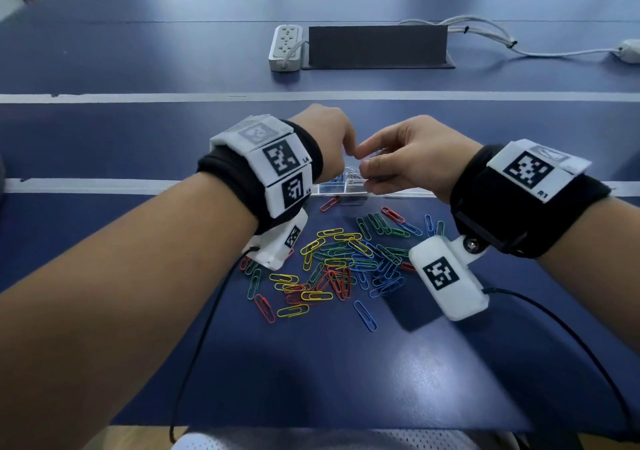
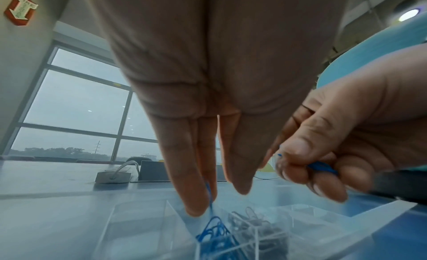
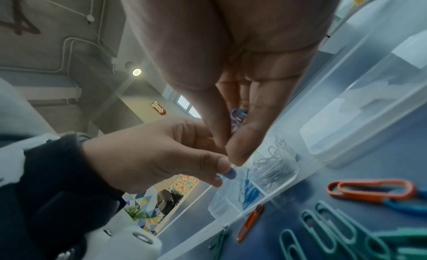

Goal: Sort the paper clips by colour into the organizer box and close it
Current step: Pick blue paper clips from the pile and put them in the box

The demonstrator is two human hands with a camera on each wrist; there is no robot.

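Note:
The clear organizer box (image 1: 408, 193) lies on the blue table beyond a loose pile of coloured paper clips (image 1: 346, 266). Both hands hover over the box's left end. My left hand (image 2: 217, 200) pinches one blue paper clip (image 2: 209, 194) and holds it just above the compartment of blue clips (image 2: 215, 233). The neighbouring compartment holds silver clips (image 3: 275, 165). My right hand (image 3: 228, 149) is close beside the left, with several blue clips (image 3: 238, 114) curled in its fingers. In the head view the hands hide most of the box.
One red clip (image 1: 329, 203) lies against the box's near wall. A white power strip (image 1: 285, 47), a dark upright panel (image 1: 377, 47) and white cables (image 1: 485, 30) sit far back. Black wrist cables trail toward the table's front edge.

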